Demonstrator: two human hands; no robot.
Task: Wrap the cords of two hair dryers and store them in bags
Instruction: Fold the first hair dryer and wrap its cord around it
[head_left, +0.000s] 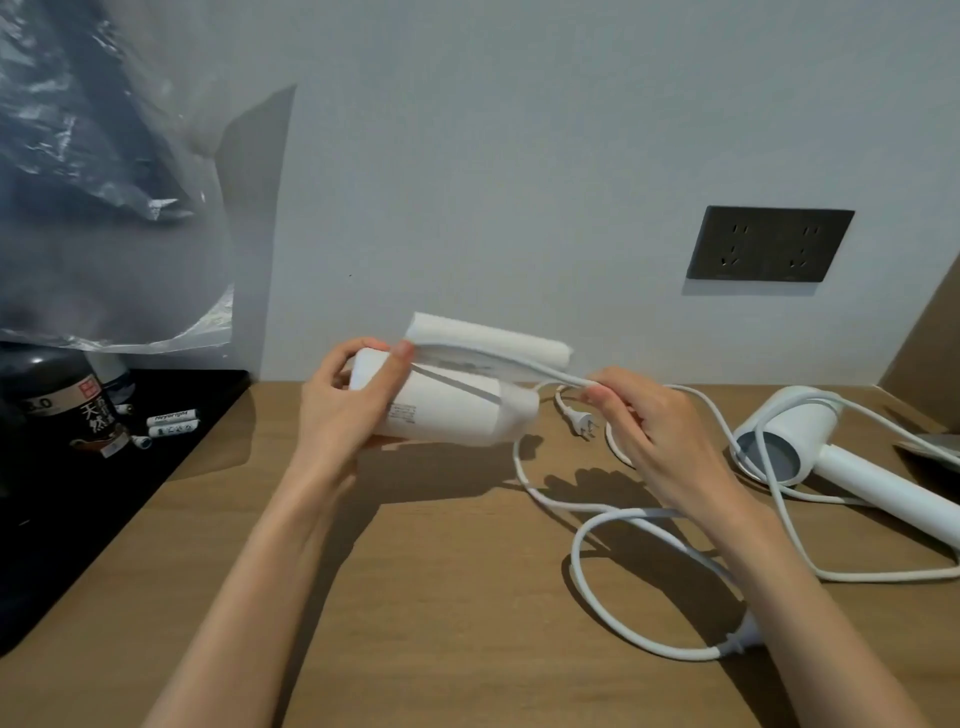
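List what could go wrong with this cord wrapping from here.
1. The cord pinched by the right hand seems to run on past the second dryer; pulling may drag it.
2. Loose loops cross on the table; they may knot as the left hand turns the dryer.

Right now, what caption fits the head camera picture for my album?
Left hand holds a white hair dryer while the right hand pinches its cord over a wooden table.

We log the held hair dryer white with grey print, the second hair dryer white with a grey-blue round end, the cord white. We note table light brown woodgrain, wall pale grey, socket plate dark grey, tray black.
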